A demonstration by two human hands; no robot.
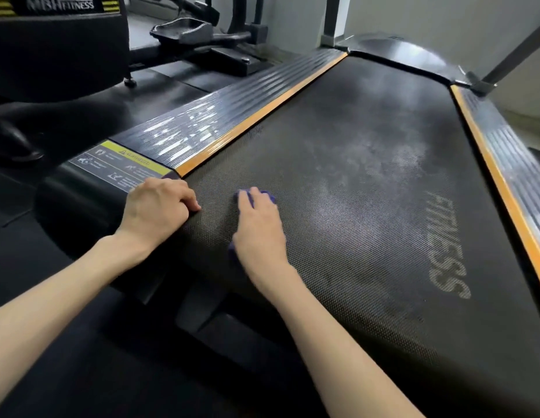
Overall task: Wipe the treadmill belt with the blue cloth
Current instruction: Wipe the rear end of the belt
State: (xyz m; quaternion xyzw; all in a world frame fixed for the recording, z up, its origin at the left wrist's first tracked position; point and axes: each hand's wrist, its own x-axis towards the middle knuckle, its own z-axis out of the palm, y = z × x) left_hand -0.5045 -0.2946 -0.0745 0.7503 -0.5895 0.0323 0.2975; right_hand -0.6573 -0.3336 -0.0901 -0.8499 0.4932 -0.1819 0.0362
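Right hand (pixel 258 227): near end of belt (pixel 368 191), left of centre. Grip open, fingers laid flat, pressing the cloth (pixel 270 196) against the belt. The cloth is blue and mostly hidden under the palm; it shows past the fingertips and beside the wrist.

Left hand (pixel 155 206): just beside the right, on the belt's near left corner. Grip closed, fingers curled under, holding nothing that can be seen.

Label (pixel 121 165): on the left rail's (pixel 202 122) near end, touching the left hand's knuckles. Yellow-green header with a warning triangle, grey pictograms below; text too small to read.

Belt: black, textured, with pale dusty patches at mid-length. "FITNESS" (pixel 446 245) is printed in grey along its right side.

Rails: ribbed black on both sides, each with an orange strip (pixel 256 116) against the belt. The left has white scuffs.

Motor cover (pixel 401 52): black, curved, at the far end.

Neighbouring machine (pixel 60 3): far left, marked "FITNESS" after letters that look like "MBH".
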